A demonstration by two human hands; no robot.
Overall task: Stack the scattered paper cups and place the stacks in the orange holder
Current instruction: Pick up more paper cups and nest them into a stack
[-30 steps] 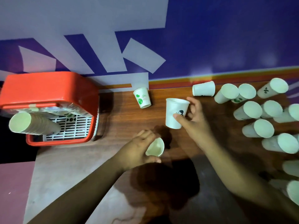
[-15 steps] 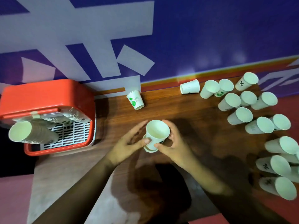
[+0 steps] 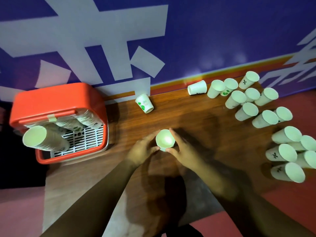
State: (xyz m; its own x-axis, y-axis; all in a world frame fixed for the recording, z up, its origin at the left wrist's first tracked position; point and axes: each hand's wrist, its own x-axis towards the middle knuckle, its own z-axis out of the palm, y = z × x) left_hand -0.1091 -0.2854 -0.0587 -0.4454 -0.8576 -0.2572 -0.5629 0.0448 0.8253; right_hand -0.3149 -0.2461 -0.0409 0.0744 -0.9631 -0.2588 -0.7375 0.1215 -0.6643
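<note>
Two nested white paper cups (image 3: 165,140) stand mouth-up at the middle of the wooden table (image 3: 188,120). My left hand (image 3: 142,151) grips them from the left and my right hand (image 3: 183,152) grips them from the right, fingers curved round the wall. The orange holder (image 3: 56,100) stands at the left with long cup stacks (image 3: 42,140) leaning in it. Several loose cups (image 3: 248,100) stand upside down at the right. One green-printed cup (image 3: 145,103) lies on its side near the wall.
A further cup (image 3: 197,87) lies on its side by the blue wall (image 3: 205,40). Another cluster of upturned cups (image 3: 290,154) fills the table's right edge. A white slatted grille (image 3: 85,141) forms the holder's floor.
My right hand brought an upright cup down and slid it into the cup in my left hand. Both hands now wrap the nested pair, which has straightened to stand mouth-up.
</note>
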